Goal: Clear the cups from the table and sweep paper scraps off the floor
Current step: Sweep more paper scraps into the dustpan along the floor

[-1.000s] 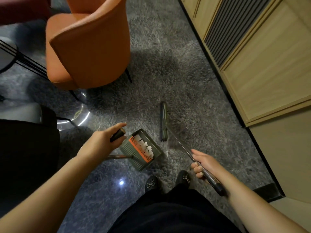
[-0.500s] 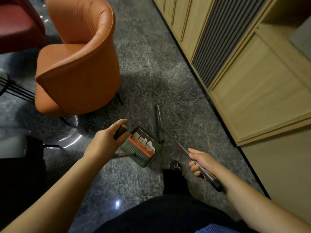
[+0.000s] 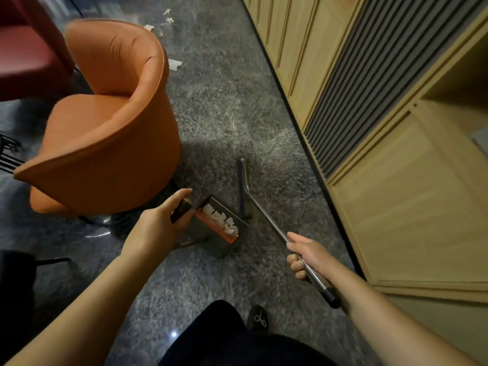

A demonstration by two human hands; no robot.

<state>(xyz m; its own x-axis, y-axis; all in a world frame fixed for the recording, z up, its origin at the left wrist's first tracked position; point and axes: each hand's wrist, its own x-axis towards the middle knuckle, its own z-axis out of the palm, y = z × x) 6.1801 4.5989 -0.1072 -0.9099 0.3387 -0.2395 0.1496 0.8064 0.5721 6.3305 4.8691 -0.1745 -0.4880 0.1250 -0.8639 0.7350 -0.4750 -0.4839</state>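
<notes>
My left hand point(image 3: 161, 223) grips the black handle of a grey-green dustpan point(image 3: 224, 241) with an orange comb edge; white paper scraps point(image 3: 220, 219) lie inside it. My right hand point(image 3: 307, 256) grips the metal shaft of a broom point(image 3: 266, 220), whose narrow head point(image 3: 241, 186) rests on the grey marbled floor just right of the dustpan. More paper scraps point(image 3: 174, 63) lie on the floor far ahead, behind the orange chair, and several point(image 3: 167, 18) lie further back. No cups are in view.
An orange tub chair point(image 3: 105, 143) stands close on the left, a dark red seat point(image 3: 29, 56) behind it. Wooden cabinets with a slatted panel point(image 3: 369, 75) line the right side. My dark shoe point(image 3: 260, 318) shows at the bottom.
The view has tilted up and forward, bringing the far scraps into sight. Both hands keep their grips; dustpan and broom head stay near each other on the floor.
</notes>
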